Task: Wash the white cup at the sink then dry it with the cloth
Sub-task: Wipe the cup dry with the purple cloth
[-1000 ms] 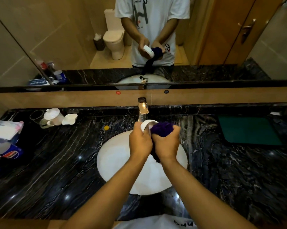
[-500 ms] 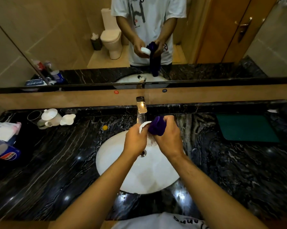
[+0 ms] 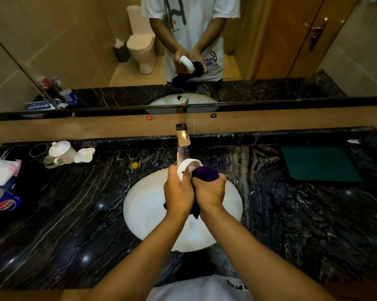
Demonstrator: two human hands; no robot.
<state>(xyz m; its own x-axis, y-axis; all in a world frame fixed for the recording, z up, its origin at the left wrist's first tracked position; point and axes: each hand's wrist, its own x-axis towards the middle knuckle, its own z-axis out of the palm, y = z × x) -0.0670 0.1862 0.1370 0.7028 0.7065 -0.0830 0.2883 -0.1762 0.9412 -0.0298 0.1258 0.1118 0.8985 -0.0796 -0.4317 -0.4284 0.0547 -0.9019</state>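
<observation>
My left hand grips the white cup over the white sink basin, its rim tilted toward the tap. Pressed against the cup's mouth is a dark purple cloth, bunched in my right hand. A tail of the cloth hangs down between my two wrists. Most of the cup's body is hidden by my fingers and the cloth. The mirror above shows the same grip from the front.
A chrome tap stands just behind the cup. A white lidded pot and a small white dish sit at the back left, with packets at the far left. A green mat lies on the black marble counter at the right.
Both hands have drawn back toward me and lowered over the basin. My right hand has turned, pushing the cloth against the cup's mouth. The cup's rim has tilted.
</observation>
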